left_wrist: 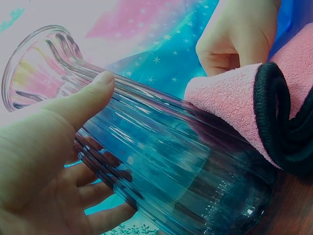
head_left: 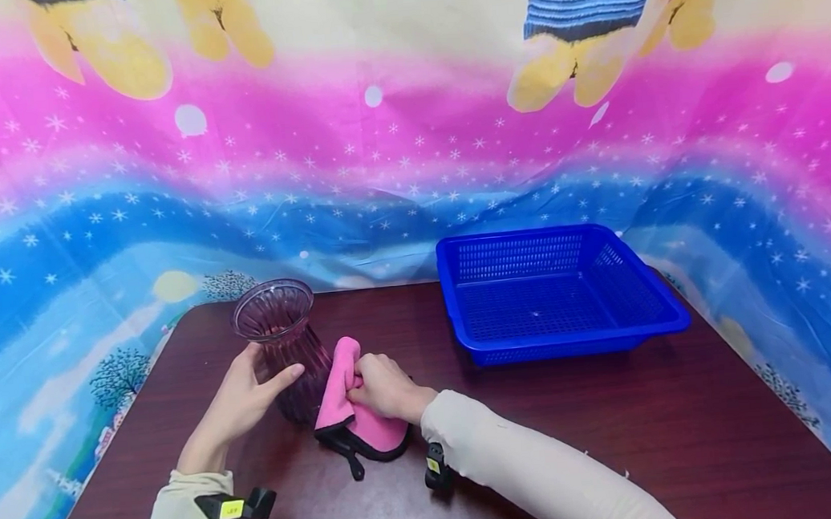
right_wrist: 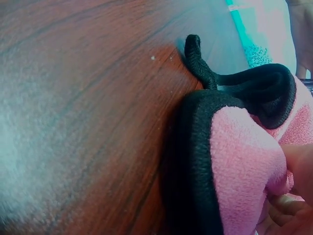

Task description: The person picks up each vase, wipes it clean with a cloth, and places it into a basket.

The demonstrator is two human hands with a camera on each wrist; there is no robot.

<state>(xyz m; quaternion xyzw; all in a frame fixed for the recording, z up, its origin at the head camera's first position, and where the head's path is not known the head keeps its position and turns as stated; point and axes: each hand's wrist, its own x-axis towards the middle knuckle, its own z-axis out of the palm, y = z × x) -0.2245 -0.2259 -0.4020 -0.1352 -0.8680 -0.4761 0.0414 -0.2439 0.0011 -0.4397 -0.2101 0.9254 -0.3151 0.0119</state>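
Note:
A purple-tinted ribbed glass vase [head_left: 300, 372] with a flared rim stands tilted on the table, its mouth leaning left. My left hand [head_left: 240, 396] grips it below the neck, thumb on the near side and fingers round the back, as the left wrist view of the vase [left_wrist: 161, 152] shows. Bunched in my right hand [head_left: 388, 386] is a pink cloth [head_left: 377, 431] with black edging and a small black loop. The cloth [left_wrist: 225, 95] lies against the vase's right side. In the right wrist view, fingers [right_wrist: 288, 210] pinch the folded cloth [right_wrist: 244, 161].
A blue plastic basket [head_left: 558, 338] with perforated walls stands at the back right of the dark wooden table [head_left: 580, 441]. Behind the table hangs a colourful printed curtain [head_left: 379, 149], which also runs along both sides.

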